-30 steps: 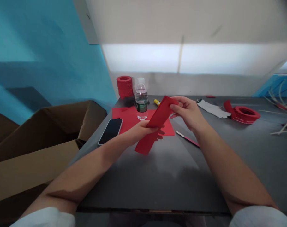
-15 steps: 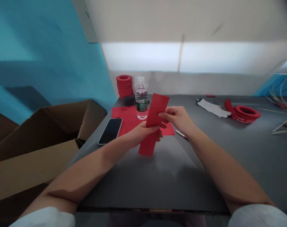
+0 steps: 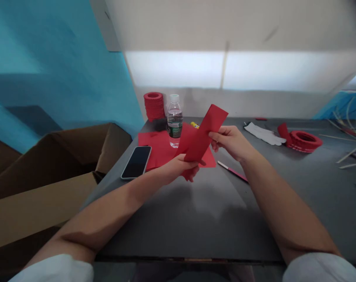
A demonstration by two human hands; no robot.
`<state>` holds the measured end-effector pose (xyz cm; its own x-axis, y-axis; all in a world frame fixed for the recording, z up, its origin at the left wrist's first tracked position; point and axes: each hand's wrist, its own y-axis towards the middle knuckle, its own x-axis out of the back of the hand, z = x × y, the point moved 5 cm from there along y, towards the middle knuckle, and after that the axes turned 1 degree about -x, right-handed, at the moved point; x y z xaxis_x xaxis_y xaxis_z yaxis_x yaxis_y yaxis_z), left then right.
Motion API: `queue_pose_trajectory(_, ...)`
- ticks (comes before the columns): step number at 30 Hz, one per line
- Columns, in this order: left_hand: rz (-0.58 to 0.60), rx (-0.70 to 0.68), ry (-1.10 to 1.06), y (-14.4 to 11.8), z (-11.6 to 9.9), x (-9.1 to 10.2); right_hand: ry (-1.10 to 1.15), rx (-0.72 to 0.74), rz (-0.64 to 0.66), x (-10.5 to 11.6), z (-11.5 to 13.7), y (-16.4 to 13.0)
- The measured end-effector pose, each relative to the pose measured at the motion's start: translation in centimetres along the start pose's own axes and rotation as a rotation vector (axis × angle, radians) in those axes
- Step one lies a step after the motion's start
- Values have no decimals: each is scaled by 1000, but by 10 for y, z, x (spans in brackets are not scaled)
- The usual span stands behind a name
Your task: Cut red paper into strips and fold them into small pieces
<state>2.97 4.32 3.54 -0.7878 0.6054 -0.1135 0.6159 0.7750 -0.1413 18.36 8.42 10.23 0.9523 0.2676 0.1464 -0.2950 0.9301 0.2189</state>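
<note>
A folded strip of red paper [image 3: 205,131] is held up above the desk, tilted with its upper end to the right. My left hand [image 3: 183,167] grips its lower end, thumb in front and fingers behind. Along the strip's right edge, my right hand [image 3: 229,141] pinches it between thumb and fingers. Flat red paper sheets [image 3: 158,147] lie beneath and behind, partly hidden by the strip and my left hand. Just below my right hand rests a thin pink-and-white tool [image 3: 233,170], whose exact kind I cannot make out.
A water bottle [image 3: 174,123] stands on the sheets, beside a phone [image 3: 136,162]. Behind are stacked red rings [image 3: 153,106] and a yellow object [image 3: 194,125]. Rightward lie a white glove [image 3: 264,133], a red paper ring [image 3: 305,141] and pale strands [image 3: 352,145]. A cardboard box [image 3: 48,188] stands left.
The strip has swung up and to the right, and its lower end no longer hangs below my left hand. My right hand has moved right and slightly up with it.
</note>
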Motion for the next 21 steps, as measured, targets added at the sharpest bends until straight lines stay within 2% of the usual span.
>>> queue_pose_trajectory(2, 10, 0, 10, 0, 2, 0, -29, -51, 81, 3, 0, -1)
queue_pose_trajectory(4, 6, -15, 31, 2, 4, 1, -89, -65, 110, 4, 1, -2)
queue_pose_trajectory(11, -124, -96, 90, 7, 6, 6, -119, 4, -22, -3, -2, 2)
queue_pose_trajectory(12, -129, -104, 70, 6, 4, 6, -124, 4, 3, -6, -3, 2)
queue_pose_trajectory(15, -98, -124, -16, 5, 0, 3, -204, -35, 237, -22, -8, -1)
queue_pose_trajectory(17, -85, -141, -39, 5, -1, 2, -261, -63, 334, -29, -12, -4)
queue_pose_trajectory(21, -112, -169, 16, 8, -1, 5, -269, -48, 278, -30, -15, -3)
